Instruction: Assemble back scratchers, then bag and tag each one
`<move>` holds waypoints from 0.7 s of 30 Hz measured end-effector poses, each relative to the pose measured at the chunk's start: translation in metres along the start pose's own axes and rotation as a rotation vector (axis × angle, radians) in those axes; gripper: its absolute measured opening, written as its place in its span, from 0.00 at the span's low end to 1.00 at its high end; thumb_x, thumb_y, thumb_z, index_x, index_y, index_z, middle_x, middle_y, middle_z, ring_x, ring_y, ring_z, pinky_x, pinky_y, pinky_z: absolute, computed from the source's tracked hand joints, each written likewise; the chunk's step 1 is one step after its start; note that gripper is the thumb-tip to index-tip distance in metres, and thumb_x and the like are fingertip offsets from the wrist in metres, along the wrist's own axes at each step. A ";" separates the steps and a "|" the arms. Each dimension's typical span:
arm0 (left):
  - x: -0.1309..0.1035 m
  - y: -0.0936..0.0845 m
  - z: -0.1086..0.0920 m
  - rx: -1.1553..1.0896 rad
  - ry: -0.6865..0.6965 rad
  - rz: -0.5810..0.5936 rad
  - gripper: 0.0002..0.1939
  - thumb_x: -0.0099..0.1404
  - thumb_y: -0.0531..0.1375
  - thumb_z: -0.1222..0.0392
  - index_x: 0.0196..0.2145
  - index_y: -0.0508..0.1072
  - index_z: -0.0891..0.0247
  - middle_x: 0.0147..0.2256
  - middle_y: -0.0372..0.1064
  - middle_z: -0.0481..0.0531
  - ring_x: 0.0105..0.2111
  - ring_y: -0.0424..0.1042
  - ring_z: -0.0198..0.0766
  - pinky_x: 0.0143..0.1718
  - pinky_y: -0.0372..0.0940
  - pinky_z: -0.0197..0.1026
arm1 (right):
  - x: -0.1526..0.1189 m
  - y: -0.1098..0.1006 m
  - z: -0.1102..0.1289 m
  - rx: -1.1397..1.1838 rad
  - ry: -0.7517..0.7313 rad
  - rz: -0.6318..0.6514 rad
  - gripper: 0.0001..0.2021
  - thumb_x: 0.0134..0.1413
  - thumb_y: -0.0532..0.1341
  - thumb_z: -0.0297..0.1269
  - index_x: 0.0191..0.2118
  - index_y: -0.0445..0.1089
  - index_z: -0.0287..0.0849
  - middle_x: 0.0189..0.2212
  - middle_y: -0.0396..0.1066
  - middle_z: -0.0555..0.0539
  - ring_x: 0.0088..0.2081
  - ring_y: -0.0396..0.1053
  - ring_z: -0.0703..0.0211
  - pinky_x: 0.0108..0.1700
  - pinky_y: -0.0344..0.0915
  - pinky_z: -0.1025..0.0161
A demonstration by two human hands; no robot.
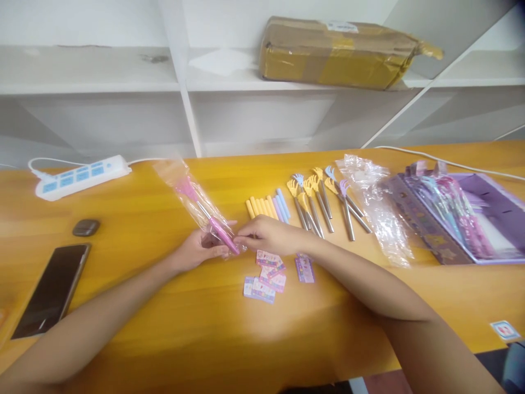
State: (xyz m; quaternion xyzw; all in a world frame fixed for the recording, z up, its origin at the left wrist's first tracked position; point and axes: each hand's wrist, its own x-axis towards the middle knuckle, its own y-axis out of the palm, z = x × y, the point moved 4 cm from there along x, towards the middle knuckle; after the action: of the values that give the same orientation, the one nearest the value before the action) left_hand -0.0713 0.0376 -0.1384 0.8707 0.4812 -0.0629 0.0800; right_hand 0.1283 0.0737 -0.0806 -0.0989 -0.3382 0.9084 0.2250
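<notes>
Pink scratcher [212,219] sits in the left hand [200,249], its thumb and fingers closed round the lower handle through a clear, crinkly sleeve [166,169]. Its long axis runs slantwise above the table [164,317]: the splayed claw aims away from the person and leftward, while the handle's butt comes back toward the right hand [264,235]. That hand has its fingertips pinched on the sleeve's end, right by the butt. The handle is smooth and glossy, with a slim metal rod between it and the claw.

Just beyond the right hand lie short, smooth tubes [262,207] in yellow, purple and blue, side by side. Small printed cards [273,273] lie nearer the person, some overlapping. Farther right, loose scratchers [314,202] with shiny rods and plastic claws point mostly toward the shelf [229,71]; next come crumpled clear bags [379,208], then a purple box [492,191] of wrapped pieces. Over on the left are a flat black phone [51,290], a small rounded case [86,227] and a white power strip [84,178].
</notes>
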 end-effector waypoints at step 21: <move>-0.003 0.008 0.008 -0.029 0.075 0.013 0.26 0.65 0.69 0.55 0.59 0.72 0.60 0.51 0.77 0.59 0.52 0.76 0.51 0.55 0.70 0.51 | 0.003 0.015 0.005 0.245 0.222 -0.108 0.12 0.67 0.62 0.43 0.37 0.70 0.39 0.25 0.60 0.56 0.26 0.55 0.69 0.30 0.50 0.67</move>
State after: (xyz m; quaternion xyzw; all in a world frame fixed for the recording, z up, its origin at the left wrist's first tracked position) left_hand -0.0666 0.0299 -0.1450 0.8743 0.4790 -0.0226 0.0748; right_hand 0.1187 0.0624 -0.0874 -0.1522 -0.2026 0.9130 0.3197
